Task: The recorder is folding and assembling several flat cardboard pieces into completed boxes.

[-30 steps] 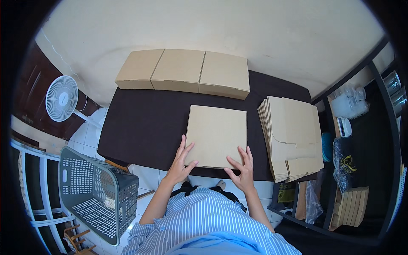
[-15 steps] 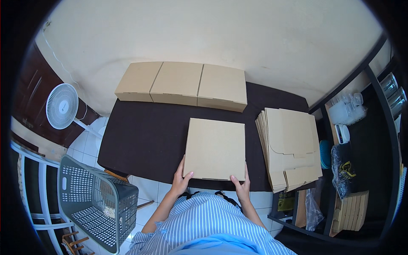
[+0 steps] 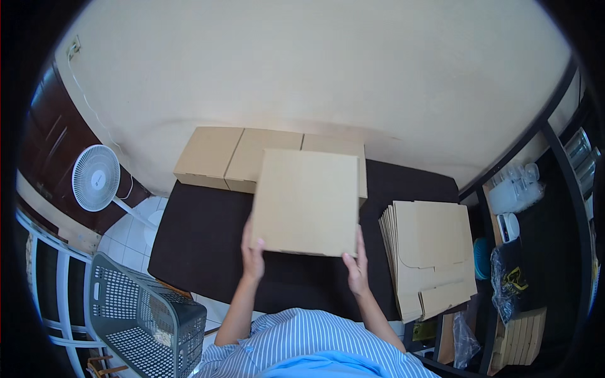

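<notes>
Cardboard box between 2 hands, edges blurred

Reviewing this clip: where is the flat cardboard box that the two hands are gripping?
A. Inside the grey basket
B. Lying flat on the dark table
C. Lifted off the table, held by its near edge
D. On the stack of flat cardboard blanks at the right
C: the left hand and right hand grip the near corners of the cardboard box, raised above the dark table.

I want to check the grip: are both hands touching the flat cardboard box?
Touching. The head view shows the left hand and the right hand each gripping a near corner of the flat cardboard box.
</notes>
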A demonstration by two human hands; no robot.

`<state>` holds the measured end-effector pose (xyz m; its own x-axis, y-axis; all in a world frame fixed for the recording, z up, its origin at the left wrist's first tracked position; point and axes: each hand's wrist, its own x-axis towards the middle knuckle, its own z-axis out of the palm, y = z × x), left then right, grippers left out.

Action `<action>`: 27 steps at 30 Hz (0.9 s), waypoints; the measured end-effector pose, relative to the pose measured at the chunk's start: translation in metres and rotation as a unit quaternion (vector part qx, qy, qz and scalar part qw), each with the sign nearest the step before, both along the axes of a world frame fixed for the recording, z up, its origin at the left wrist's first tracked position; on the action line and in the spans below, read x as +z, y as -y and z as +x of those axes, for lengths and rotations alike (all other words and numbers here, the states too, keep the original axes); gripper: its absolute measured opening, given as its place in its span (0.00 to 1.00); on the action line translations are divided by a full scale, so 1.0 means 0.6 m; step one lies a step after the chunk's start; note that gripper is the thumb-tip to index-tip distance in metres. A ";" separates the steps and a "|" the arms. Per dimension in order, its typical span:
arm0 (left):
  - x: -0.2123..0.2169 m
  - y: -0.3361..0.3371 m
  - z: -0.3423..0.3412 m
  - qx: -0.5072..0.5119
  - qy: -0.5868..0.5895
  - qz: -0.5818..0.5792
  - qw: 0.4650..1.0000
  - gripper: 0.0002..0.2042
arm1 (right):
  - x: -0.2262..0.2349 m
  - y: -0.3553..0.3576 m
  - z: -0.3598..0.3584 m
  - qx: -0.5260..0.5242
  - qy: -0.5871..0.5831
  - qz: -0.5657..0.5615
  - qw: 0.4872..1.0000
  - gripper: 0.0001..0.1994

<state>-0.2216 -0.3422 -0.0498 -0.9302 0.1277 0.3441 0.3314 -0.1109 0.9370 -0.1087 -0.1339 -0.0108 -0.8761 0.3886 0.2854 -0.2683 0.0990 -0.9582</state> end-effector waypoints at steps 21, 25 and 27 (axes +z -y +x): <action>-0.068 0.393 -0.521 0.387 0.131 -0.084 0.909 0.41 | -0.058 0.121 0.053 0.035 0.250 0.178 0.951 0.23; -0.034 0.202 -0.443 0.394 0.140 -0.008 0.908 0.51 | -0.069 0.138 0.074 -0.043 0.294 0.195 0.935 0.22; -0.020 0.155 -0.426 0.317 0.151 -0.027 0.936 0.58 | -0.072 0.149 0.076 -0.067 0.301 0.205 0.929 0.22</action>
<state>-0.4772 -0.4349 -0.0621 -0.8791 -0.4726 0.0619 0.0331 0.0691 0.9971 -0.0628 -0.2231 -0.0539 -0.8767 0.4722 -0.0920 0.3442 0.4819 -0.8058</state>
